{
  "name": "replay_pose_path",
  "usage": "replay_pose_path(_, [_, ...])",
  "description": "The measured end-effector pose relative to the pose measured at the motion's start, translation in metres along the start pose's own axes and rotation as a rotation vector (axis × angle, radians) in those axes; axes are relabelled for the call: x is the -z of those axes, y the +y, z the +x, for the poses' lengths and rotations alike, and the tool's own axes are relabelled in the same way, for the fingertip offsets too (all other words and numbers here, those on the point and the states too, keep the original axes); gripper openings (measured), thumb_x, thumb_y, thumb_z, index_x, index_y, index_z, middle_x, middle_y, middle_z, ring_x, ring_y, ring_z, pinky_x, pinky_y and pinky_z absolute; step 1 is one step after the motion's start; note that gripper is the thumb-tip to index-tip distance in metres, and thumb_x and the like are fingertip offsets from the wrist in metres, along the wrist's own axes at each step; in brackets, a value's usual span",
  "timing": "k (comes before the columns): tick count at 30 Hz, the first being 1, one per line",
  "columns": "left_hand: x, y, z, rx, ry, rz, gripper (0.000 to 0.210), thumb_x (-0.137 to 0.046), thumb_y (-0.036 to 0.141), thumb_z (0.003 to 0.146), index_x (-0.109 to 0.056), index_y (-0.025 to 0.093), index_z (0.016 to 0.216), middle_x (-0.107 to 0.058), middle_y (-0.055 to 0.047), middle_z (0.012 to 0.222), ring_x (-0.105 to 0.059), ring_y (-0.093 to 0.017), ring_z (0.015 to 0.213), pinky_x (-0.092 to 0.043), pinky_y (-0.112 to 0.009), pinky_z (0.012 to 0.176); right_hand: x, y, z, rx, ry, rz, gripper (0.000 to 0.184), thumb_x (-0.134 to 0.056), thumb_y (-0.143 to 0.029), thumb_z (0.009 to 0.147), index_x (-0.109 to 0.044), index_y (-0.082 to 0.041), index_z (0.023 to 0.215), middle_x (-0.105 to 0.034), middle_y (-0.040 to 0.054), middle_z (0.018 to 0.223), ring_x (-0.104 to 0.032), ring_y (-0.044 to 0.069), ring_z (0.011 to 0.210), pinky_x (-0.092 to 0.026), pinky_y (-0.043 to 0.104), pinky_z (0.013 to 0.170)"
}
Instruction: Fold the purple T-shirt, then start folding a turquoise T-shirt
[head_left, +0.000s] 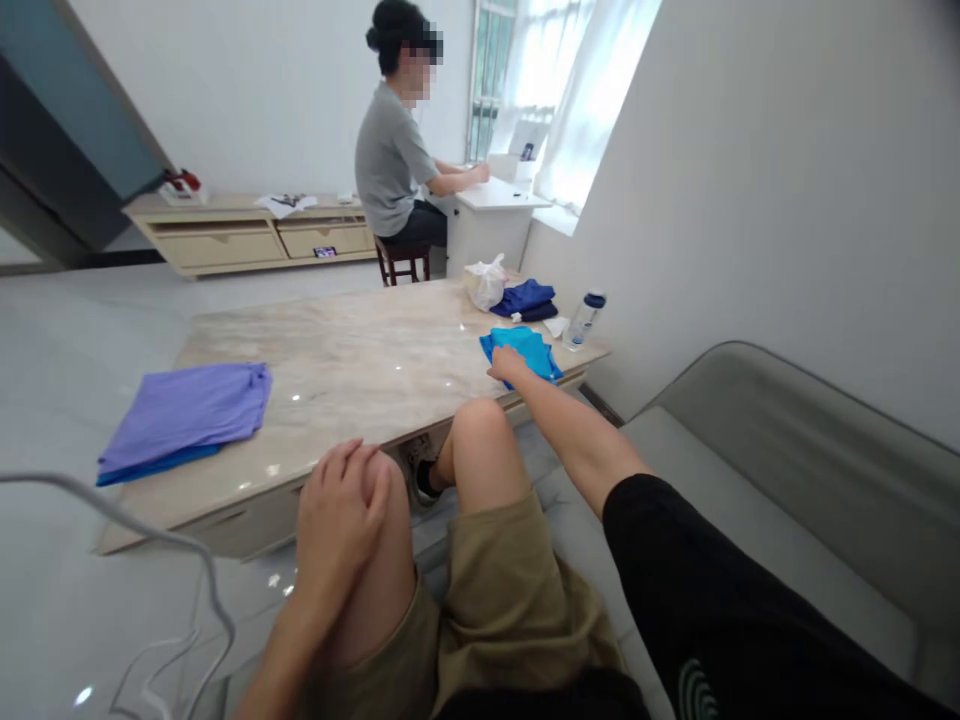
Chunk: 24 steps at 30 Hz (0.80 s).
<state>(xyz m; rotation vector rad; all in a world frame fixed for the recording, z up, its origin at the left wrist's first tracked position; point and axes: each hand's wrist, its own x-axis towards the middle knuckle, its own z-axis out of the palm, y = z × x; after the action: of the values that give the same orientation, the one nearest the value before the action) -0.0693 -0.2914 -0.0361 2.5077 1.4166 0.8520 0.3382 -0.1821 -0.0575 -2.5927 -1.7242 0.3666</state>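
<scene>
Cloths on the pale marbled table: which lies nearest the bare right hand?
The bright turquoise folded cloth, its edge under the right hand; the dark blue cloth lies beyond it, the purple cloth farther left.

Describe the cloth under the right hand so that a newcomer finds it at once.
On the long table, find the end with the bottle. At the near edge, the right hand touches a bright blue cloth. It is lighter than the dark blue cloth behind it.

A capped water bottle and a white plastic bag rest on the marbled bench. Beyond, a grey-shirted person sits on a wooden stool near a low drawer cabinet.
</scene>
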Motion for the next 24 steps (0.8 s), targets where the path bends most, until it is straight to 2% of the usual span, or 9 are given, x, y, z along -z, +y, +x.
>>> replay_pose_path(3, [0.001, -0.009, 0.002, -0.021, 0.018, 0.003, 0.046, -0.044, 0.047, 0.105, -0.072, 0.022, 0.132, -0.069, -0.016, 0.142, -0.061, -0.038, 0.133, -0.046, -0.054, 0.119, -0.011, 0.036, -0.022, -0.183, 0.026, -0.017, 0.064, -0.083, -0.034, 0.093, -0.061, -0.004, 0.146, -0.057, 0.0358, 0.151, -0.058, 0.042, 0.143, -0.05, 0.049, 0.113])
replay_pose_path(5, [0.003, -0.015, 0.002, -0.022, 0.017, -0.006, 0.047, -0.043, 0.049, 0.105, -0.071, 0.022, 0.132, -0.069, -0.016, 0.141, -0.062, -0.038, 0.133, -0.047, -0.055, 0.119, -0.018, 0.051, -0.03, -0.228, 0.039, -0.014, 0.062, -0.082, -0.035, 0.094, -0.062, -0.005, 0.144, -0.061, 0.0327, 0.146, -0.06, 0.041, 0.139, -0.052, 0.047, 0.11])
replay_pose_path(10, [0.009, -0.027, 0.004, 0.017, 0.004, -0.01, 0.05, -0.042, 0.053, 0.103, -0.071, 0.023, 0.131, -0.07, -0.016, 0.142, -0.064, -0.041, 0.132, -0.047, -0.06, 0.119, -0.033, 0.073, -0.03, -0.206, 0.099, 0.015, 0.035, -0.065, -0.032, 0.106, -0.072, -0.015, 0.135, -0.067, 0.0205, 0.143, -0.058, 0.031, 0.136, -0.049, 0.037, 0.111])
replay_pose_path(13, [0.014, -0.028, 0.007, 0.045, 0.002, -0.014, 0.046, -0.044, 0.055, 0.101, -0.071, 0.031, 0.13, -0.072, -0.011, 0.14, -0.065, -0.043, 0.131, -0.049, -0.067, 0.117, -0.04, 0.081, -0.026, -0.181, 0.133, 0.032, 0.035, -0.058, -0.029, 0.108, -0.074, -0.013, 0.135, -0.063, 0.0216, 0.149, -0.05, 0.034, 0.141, -0.044, 0.042, 0.115])
replay_pose_path(16, [0.017, -0.028, 0.01, 0.067, -0.009, -0.03, 0.042, -0.046, 0.054, 0.098, -0.07, 0.045, 0.131, -0.072, 0.0, 0.143, -0.064, -0.042, 0.134, -0.048, -0.07, 0.118, -0.043, 0.089, -0.025, -0.17, 0.151, 0.042, 0.038, -0.052, -0.024, 0.108, -0.074, -0.007, 0.134, -0.059, 0.0246, 0.153, -0.043, 0.037, 0.146, -0.038, 0.046, 0.119])
replay_pose_path(18, [0.018, -0.028, 0.011, 0.072, -0.025, -0.05, 0.042, -0.049, 0.053, 0.096, -0.069, 0.052, 0.132, -0.071, 0.005, 0.145, -0.062, -0.041, 0.137, -0.047, -0.069, 0.12, -0.041, 0.093, -0.025, -0.165, 0.159, 0.047, 0.038, -0.05, -0.021, 0.107, -0.074, -0.005, 0.132, -0.059, 0.0262, 0.152, -0.041, 0.037, 0.147, -0.034, 0.048, 0.121])
replay_pose_path(20, [0.018, -0.028, 0.012, 0.074, -0.02, -0.051, 0.041, -0.049, 0.052, 0.095, -0.068, 0.053, 0.132, -0.072, 0.005, 0.143, -0.062, -0.041, 0.138, -0.046, -0.069, 0.122, -0.033, 0.09, -0.026, -0.157, 0.175, 0.058, 0.037, -0.05, -0.02, 0.108, -0.075, -0.006, 0.131, -0.063, 0.0263, 0.149, -0.044, 0.037, 0.145, -0.032, 0.048, 0.122])
replay_pose_path(22, [0.017, -0.027, 0.01, 0.071, -0.005, -0.037, 0.041, -0.049, 0.052, 0.097, -0.07, 0.046, 0.132, -0.073, 0.0, 0.139, -0.064, -0.04, 0.134, -0.048, -0.067, 0.12, -0.017, 0.081, -0.026, -0.151, 0.207, 0.078, 0.036, -0.049, -0.023, 0.109, -0.074, -0.008, 0.131, -0.068, 0.0258, 0.141, -0.051, 0.036, 0.141, -0.034, 0.046, 0.12])
replay_pose_path(24, [0.017, -0.025, 0.008, 0.069, 0.002, -0.027, 0.043, -0.047, 0.051, 0.099, -0.072, 0.034, 0.129, -0.073, -0.008, 0.136, -0.066, -0.039, 0.129, -0.049, -0.063, 0.119, 0.004, 0.067, -0.022, -0.141, 0.25, 0.109, 0.036, -0.047, -0.026, 0.111, -0.071, -0.009, 0.133, -0.072, 0.0258, 0.132, -0.06, 0.037, 0.132, -0.039, 0.045, 0.116])
